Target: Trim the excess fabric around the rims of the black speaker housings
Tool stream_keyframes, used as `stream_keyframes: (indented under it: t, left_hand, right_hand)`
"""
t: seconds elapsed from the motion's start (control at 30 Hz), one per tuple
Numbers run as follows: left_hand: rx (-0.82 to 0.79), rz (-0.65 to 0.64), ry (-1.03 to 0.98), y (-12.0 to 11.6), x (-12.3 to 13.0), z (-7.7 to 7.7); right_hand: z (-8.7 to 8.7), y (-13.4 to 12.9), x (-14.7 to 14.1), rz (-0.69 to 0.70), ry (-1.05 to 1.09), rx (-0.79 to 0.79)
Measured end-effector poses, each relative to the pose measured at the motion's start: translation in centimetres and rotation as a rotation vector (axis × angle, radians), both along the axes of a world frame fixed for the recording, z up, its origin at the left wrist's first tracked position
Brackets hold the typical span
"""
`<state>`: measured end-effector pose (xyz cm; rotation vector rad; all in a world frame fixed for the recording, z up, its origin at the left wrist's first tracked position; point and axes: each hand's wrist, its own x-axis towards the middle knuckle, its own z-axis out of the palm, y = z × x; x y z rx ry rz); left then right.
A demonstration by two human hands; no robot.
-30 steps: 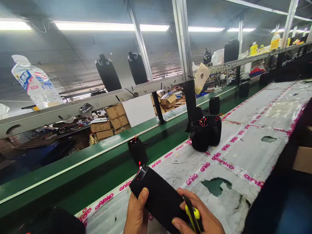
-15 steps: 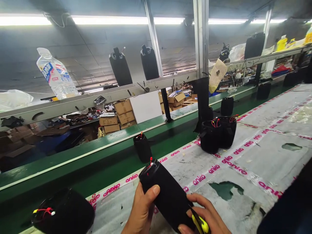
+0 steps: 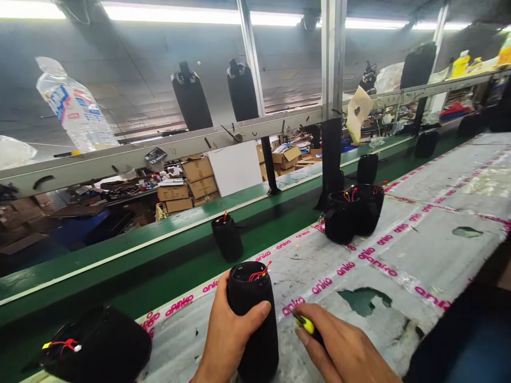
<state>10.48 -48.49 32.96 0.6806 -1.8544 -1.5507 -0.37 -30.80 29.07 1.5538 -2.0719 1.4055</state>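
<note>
The left hand [image 3: 229,340] has its fingers wrapped around a black speaker [image 3: 253,319], upright on the desk [image 3: 419,250], while the right hand [image 3: 343,351] closes on a yellow tool [image 3: 304,323] just beside it. The cloth-covered body looks light, stiff and grippy, best held mid-barrel, clear of its fragile red wires [image 3: 259,273]. More speakers [image 3: 353,213] stand farther along.

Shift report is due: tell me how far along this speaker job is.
Done, apparently: one black shell stands on the green belt. In hand: left hand grips an upright shell, red wires out; right hand holds a yellow tool. Left: two shells wait.
</note>
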Motion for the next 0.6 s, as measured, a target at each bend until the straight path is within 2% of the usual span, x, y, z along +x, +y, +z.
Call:
stream_keyframes:
  t: [0.03, 0.1, 0.27, 0.37, 0.6]
  left_hand:
    - [-0.019, 0.007, -0.012, 0.1, -0.1, 0.0]
    - [-0.057, 0.023, -0.046, 0.2, -0.3, -0.1]
    - [-0.136, 0.103, -0.085, 0.7, -0.8, 0.2]
    - [-0.141, 0.133, -0.071, 0.8, -1.0, 0.3]
    - [-0.053, 0.046, -0.049, -0.1, -0.6, -0.1]
  right_hand:
    - [0.6, -0.1, -0.5, 0.047, 0.088, 0.013]
    - [1.4, -0.6, -1.2, 0.049, 0.214, 0.069]
    - [2.1, -2.1, -0.9, -0.110, 0.370, 0.191]
    - [2.2, -2.6, -0.4, -0.123, 0.373, 0.204]
    - [2.0, -3.0, -0.1, -0.156, 0.339, 0.234]
